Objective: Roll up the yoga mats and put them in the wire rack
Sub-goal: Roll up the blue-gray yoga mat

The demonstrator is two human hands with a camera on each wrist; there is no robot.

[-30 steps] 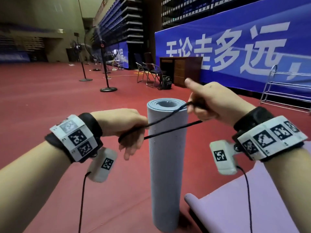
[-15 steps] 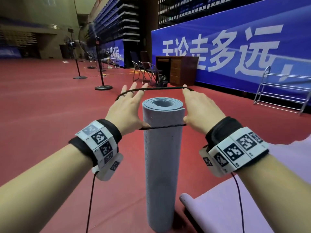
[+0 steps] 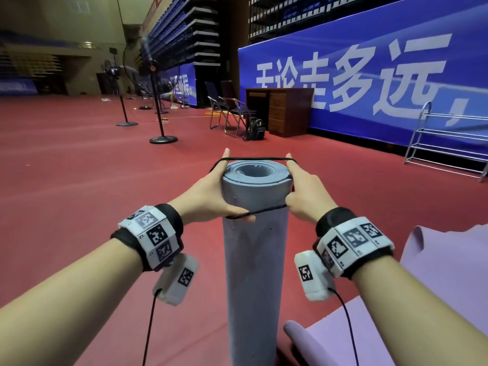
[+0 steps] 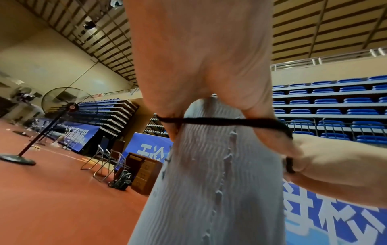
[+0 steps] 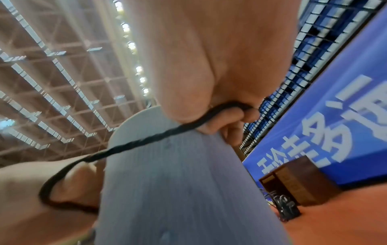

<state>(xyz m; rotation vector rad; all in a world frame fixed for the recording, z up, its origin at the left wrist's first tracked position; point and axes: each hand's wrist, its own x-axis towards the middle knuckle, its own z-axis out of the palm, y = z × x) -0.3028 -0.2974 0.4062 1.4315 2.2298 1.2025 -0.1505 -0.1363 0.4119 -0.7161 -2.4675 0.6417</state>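
A grey-blue yoga mat [image 3: 253, 260], rolled up, stands on end on the red floor between my hands. A black elastic band [image 3: 254, 159] is stretched around its top: the far strand runs behind the rim, the near strand across the front. My left hand [image 3: 208, 194] has the band hooked over its thumb and upright fingers, the thumb lying across the mat. My right hand [image 3: 306, 194] hooks it on the other side. The left wrist view shows the band [image 4: 209, 120] crossing the mat [image 4: 209, 182]. In the right wrist view a curled finger catches the band [image 5: 146, 140].
A purple mat [image 3: 435, 286] lies partly unrolled on the floor at my lower right. The wire rack [image 3: 446, 143] stands against the blue banner, far right. Ahead are a wooden desk [image 3: 282, 109], folding chairs [image 3: 229, 112], a backpack [image 3: 255, 129] and fan stands [image 3: 163, 140].
A second ago both hands pulled the band taut in front of the mat. They then spread it above the top, and now it has come down around the mat's upper end.
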